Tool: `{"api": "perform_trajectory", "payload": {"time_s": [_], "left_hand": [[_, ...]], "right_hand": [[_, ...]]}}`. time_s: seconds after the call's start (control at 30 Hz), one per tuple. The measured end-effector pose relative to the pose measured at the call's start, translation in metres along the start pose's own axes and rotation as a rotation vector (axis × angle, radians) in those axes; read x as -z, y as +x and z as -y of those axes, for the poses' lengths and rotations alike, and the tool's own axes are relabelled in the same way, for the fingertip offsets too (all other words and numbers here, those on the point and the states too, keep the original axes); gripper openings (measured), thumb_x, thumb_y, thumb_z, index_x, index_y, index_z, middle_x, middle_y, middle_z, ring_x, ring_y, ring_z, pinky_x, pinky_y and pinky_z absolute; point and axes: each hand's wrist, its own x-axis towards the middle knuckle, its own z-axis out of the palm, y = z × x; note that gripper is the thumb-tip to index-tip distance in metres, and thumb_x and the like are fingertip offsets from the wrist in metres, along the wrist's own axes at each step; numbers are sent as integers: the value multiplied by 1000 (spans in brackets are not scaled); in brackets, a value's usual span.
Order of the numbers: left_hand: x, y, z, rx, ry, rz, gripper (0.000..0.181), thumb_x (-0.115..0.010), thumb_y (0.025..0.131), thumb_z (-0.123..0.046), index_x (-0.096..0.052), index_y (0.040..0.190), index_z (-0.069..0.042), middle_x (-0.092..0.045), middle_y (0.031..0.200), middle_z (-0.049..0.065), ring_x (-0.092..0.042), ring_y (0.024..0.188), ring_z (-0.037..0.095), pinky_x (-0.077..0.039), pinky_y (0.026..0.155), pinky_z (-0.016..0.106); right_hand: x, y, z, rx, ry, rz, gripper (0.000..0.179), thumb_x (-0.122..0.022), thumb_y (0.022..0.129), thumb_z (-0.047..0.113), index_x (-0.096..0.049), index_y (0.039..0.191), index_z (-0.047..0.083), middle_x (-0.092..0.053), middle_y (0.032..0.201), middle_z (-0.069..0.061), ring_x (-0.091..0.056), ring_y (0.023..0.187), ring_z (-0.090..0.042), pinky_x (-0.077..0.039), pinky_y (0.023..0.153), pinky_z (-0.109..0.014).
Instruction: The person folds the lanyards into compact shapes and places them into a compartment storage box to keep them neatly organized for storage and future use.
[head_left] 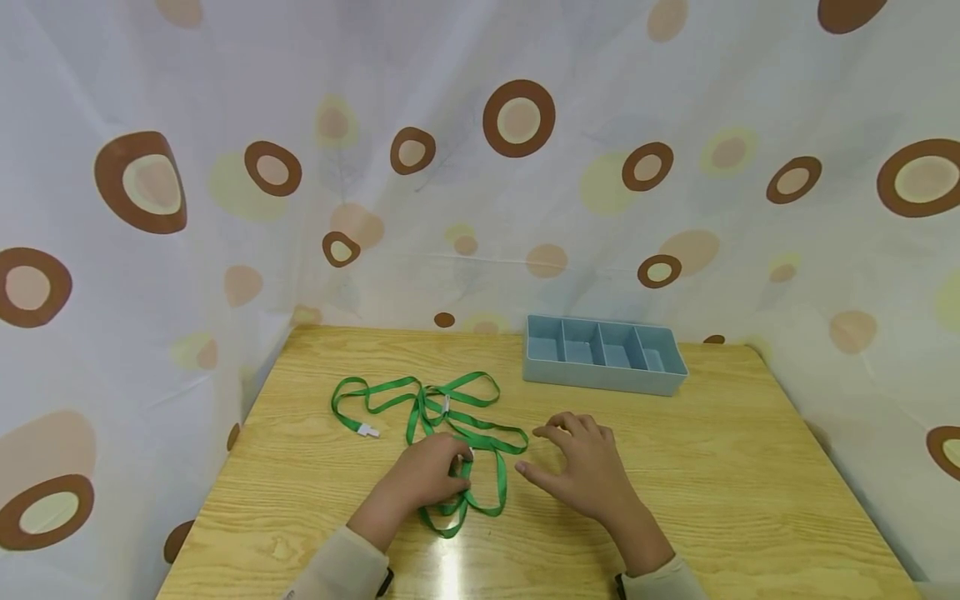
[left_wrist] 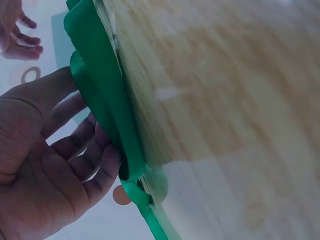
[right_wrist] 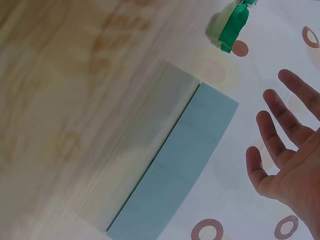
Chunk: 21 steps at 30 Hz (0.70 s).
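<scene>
Green ribbon lanyards [head_left: 480, 423] lie in overlapping loops on the wooden table, with a white plastic clip [head_left: 367, 430] at the left end. My left hand [head_left: 433, 471] is at the near loops, its thumb and fingers apart and bent loosely. In the left wrist view its fingertips are right at the green ribbon [left_wrist: 107, 85], partly hidden behind it. Just right of the loops, my right hand [head_left: 585, 467] has spread, slightly bent fingers with nothing between them. The right wrist view shows those fingers [right_wrist: 275, 137] apart from the ribbon [right_wrist: 234, 27].
A blue-grey tray [head_left: 600, 377] with several compartments stands at the back right of the table [head_left: 712, 483]. Behind the table and along both sides hangs a white curtain [head_left: 465, 200] printed with brown and yellow circles.
</scene>
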Motion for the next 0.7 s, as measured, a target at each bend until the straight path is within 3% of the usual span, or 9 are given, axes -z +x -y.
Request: {"api": "perform_trajectory", "payload": {"time_s": [0.23,0.5,0.7], "left_hand": [[2,-1,-2,-3,-9,12,26,-80,83,-22,-74,106,-12,-65,90,-3,-53,74,5,-49,65,22],[3,0,-4,-11,11,-15,15,-76,87,-22,-75,99,-12,-64,104,-1,-62,95,15,-54,77,29],[2,0,-2,-25,30,-30,6,-73,89,-20,-72,92,-14,-64,99,-2,-60,89,12,-52,73,27]], "right_hand": [[0,0,0,-6,2,4,57,-54,81,79,-69,111,32,-57,115,12,-51,108,-17,-41,86,-51],[1,1,-1,-5,2,15,59,-52,81,79,-69,112,32,-58,115,12,-52,108,-17,-42,85,-52],[1,2,-1,6,3,17,58,-53,81,80,-69,112,33,-58,114,12,-52,107,-16,-42,85,-51]]}}
